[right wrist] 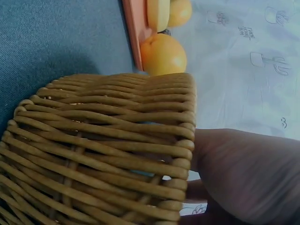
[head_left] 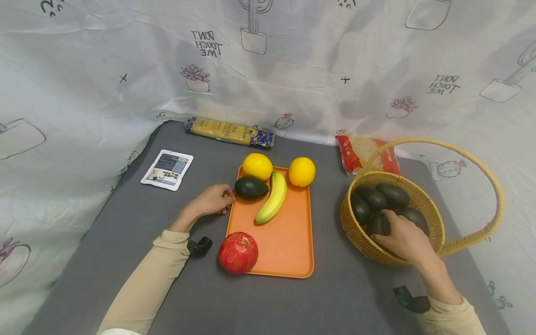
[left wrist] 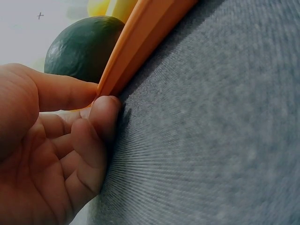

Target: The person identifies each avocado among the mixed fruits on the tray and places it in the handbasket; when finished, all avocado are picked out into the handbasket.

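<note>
My left hand (head_left: 214, 200) pinches the left rim of an orange tray (head_left: 289, 242) between thumb and index finger. Just inside that rim lies a dark green avocado (head_left: 251, 188), also in the left wrist view. A banana (head_left: 272, 199) rests beside it, with two yellow-orange round fruits (head_left: 302, 171) at the tray's far corners. On the near left corner sits a large red fruit (head_left: 238, 252). My right hand (head_left: 404, 237) reaches into a wicker basket (head_left: 356, 235) and grips an avocado (head_left: 378, 224). Several other avocados (head_left: 392, 195) lie around it. The basket wall hides most fingers in the right wrist view.
The basket's tall handle (head_left: 498, 195) arches to the right. Behind the basket lies a red-and-clear food packet (head_left: 364, 153). A yellow noodle packet (head_left: 228, 132) is at the table's back edge, and a white pouch (head_left: 167, 170) lies at left. A printed curtain (head_left: 301, 70) surrounds the grey table.
</note>
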Tool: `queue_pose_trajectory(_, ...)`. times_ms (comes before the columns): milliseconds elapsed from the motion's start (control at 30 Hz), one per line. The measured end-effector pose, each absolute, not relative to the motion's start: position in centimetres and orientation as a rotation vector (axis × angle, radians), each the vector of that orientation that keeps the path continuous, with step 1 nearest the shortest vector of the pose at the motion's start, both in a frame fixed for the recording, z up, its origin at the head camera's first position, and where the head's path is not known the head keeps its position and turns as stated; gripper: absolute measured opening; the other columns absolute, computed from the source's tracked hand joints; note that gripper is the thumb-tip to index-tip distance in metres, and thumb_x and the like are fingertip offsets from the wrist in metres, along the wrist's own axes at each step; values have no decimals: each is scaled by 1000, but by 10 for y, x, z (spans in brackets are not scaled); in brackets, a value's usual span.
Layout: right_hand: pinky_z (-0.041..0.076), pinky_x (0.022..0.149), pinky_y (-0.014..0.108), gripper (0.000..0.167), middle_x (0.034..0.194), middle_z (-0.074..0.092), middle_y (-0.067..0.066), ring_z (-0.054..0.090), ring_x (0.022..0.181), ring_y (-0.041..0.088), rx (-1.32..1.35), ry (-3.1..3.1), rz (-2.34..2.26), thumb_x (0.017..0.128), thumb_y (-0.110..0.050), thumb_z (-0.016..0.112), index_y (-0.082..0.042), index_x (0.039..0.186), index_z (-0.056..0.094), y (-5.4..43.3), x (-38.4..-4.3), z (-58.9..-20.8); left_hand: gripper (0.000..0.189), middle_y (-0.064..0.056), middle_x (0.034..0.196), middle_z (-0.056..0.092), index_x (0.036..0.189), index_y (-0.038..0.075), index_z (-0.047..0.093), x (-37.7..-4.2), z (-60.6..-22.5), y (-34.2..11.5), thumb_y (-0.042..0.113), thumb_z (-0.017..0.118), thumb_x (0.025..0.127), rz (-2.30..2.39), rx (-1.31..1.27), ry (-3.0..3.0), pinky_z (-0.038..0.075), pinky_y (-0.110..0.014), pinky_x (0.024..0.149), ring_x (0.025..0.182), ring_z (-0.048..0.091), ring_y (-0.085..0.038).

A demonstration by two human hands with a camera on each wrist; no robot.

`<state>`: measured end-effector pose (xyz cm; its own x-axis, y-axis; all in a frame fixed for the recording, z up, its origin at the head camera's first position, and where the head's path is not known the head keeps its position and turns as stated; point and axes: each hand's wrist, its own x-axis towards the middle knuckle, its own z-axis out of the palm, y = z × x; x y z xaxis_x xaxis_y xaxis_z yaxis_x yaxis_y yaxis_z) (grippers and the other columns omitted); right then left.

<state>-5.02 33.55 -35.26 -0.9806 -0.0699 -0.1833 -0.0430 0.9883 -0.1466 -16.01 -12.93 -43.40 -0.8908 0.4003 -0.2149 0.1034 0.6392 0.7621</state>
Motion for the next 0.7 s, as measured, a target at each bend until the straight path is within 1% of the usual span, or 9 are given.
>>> queue_pose_trajectory(267, 48, 74, 61, 78, 117, 57, 39, 58, 100, 57, -51, 2957, -192, 83, -41, 72, 8, 135, 44, 333, -49, -350, 16, -6, 69, 63, 94, 0, 60, -161, -432, -128, 16, 58, 93, 1123, 422, 2495, 48, -26, 51, 51, 58, -11)
queue_pose_trajectory(367, 47, 75, 62, 71, 118, 56, 38, 57, 102, 56, -27, 3044, -220, 85, -37, 70, 6, 136, 45, 319, -49, -344, 16, -5, 68, 63, 94, 0, 60, -162, -433, -128, 15, 57, 94, 1131, 420, 2487, 48, -26, 51, 51, 58, -11)
queue_pose_trajectory(433, 46, 77, 63, 63, 119, 57, 35, 57, 103, 54, -53, 3140, -266, 87, -31, 69, 4, 134, 49, 303, -52, -340, 16, -5, 68, 63, 94, 0, 60, -162, -434, -129, 15, 57, 94, 1130, 420, 2486, 48, -25, 51, 51, 58, -10)
queue_pose_trajectory(567, 47, 82, 60, 49, 114, 62, 26, 60, 101, 46, -269, 3325, -383, 85, -22, 69, 0, 127, 57, 257, -64, -342, 15, -5, 67, 63, 93, 0, 60, -161, -434, -129, 15, 58, 94, 1131, 414, 2493, 48, -25, 51, 50, 58, -11)
queue_pose_trajectory(700, 51, 83, 51, 45, 111, 63, 19, 61, 97, 37, -615, 3365, -469, 83, -17, 72, -3, 124, 60, 207, -82, -358, 15, -5, 67, 63, 93, 0, 60, -160, -433, -129, 15, 58, 94, 1129, 415, 2498, 48, -26, 52, 50, 58, -11)
